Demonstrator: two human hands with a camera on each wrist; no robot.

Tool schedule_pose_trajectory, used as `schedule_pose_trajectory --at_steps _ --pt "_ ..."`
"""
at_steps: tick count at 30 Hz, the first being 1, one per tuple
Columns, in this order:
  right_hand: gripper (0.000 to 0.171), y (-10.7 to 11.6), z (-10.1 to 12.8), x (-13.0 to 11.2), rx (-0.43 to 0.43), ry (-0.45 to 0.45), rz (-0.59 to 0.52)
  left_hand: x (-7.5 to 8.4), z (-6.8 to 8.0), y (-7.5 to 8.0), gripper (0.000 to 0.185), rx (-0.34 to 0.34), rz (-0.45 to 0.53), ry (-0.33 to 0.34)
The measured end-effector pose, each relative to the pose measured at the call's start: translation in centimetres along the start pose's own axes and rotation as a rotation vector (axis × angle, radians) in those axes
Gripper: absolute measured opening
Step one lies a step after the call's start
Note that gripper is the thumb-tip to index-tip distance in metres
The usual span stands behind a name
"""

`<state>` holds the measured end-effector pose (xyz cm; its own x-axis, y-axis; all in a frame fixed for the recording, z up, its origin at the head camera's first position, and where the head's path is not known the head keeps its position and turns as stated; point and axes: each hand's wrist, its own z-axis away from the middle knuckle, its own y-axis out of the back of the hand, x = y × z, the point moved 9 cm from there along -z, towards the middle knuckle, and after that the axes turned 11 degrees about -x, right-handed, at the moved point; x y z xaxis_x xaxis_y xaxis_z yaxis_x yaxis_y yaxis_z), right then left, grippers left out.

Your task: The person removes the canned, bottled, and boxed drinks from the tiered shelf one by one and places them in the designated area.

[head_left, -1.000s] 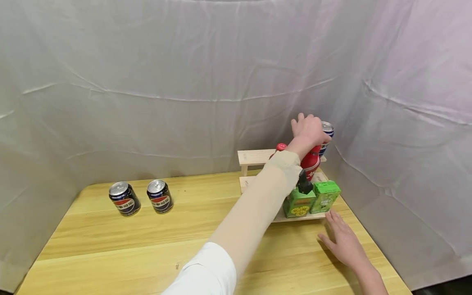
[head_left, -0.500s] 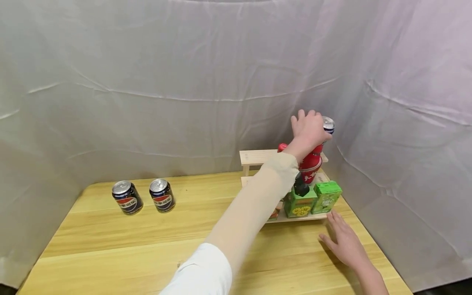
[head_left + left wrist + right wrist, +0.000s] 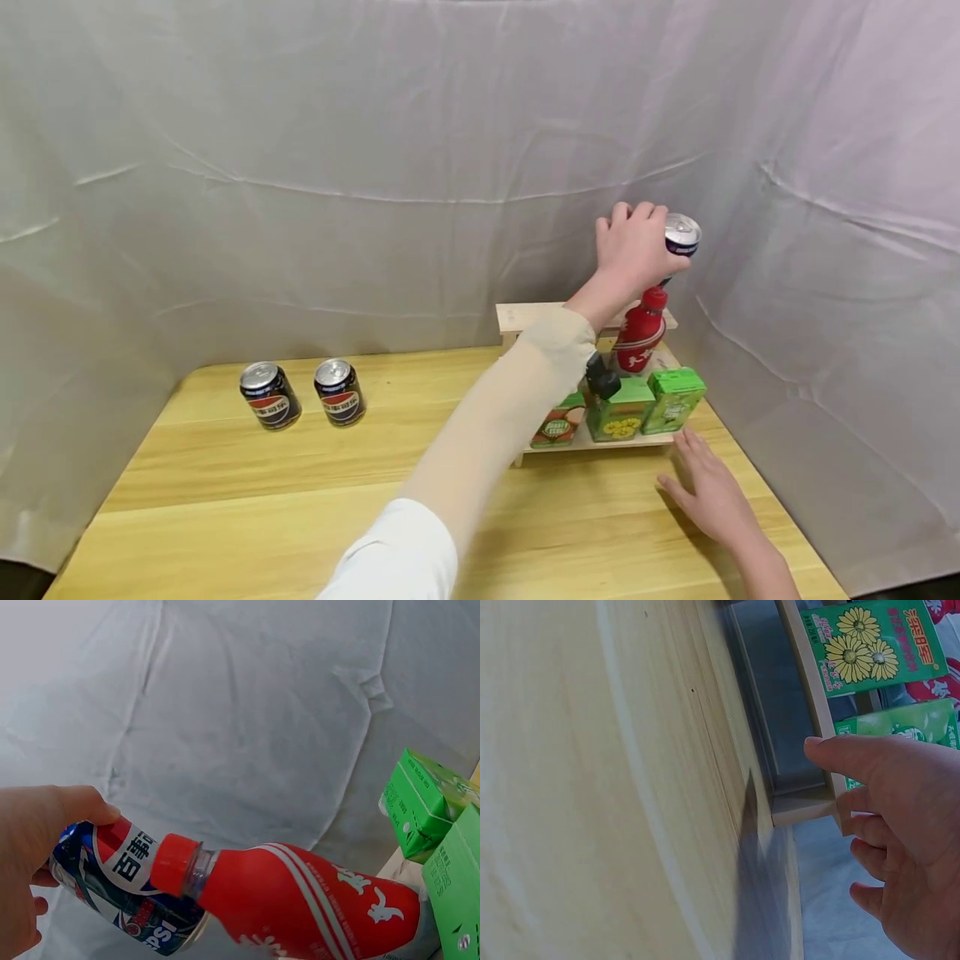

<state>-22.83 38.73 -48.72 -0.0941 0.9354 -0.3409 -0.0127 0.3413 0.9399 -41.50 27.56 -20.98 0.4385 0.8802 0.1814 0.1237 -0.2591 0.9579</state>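
Left hand [image 3: 633,250] wrapped around a blue cola can [image 3: 681,235], held aloft above the top tier of the wooden rack [image 3: 525,315], directly over a red bottle [image 3: 640,337]. Right hand [image 3: 708,493] flat on the table [image 3: 262,492], fingers spread, just in front of the rack's corner and the green cartons [image 3: 675,398]. Carrying step, apparently: can in the air, not set down. Next, probably, lowering beside the bottle without knocking it.

Pepsi can [image 3: 681,234] | blue, silver top | tilted, held aloft | above red bottle [image 3: 641,335]
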Motion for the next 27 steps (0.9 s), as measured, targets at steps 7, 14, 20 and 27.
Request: schedule_pose_trajectory --at_steps 7,14,20,27 --pt "0.081 -0.2 -0.3 0.2 0.002 0.002 0.01 -1.6 1.3 1.4 0.07 0.112 0.021 -0.042" --pt "0.081 -0.4 -0.4 0.2 -0.003 0.005 0.003 -3.3 2.7 2.7 0.067 0.21 0.034 -0.063" --pt "0.08 -0.1 -0.3 0.1 0.037 0.021 0.008 -4.6 3.6 3.7 0.068 0.299 0.05 -0.077" --pt "0.08 -0.3 -0.3 0.3 0.042 0.028 0.004 -7.0 4.6 4.6 0.067 0.362 0.145 -0.074"
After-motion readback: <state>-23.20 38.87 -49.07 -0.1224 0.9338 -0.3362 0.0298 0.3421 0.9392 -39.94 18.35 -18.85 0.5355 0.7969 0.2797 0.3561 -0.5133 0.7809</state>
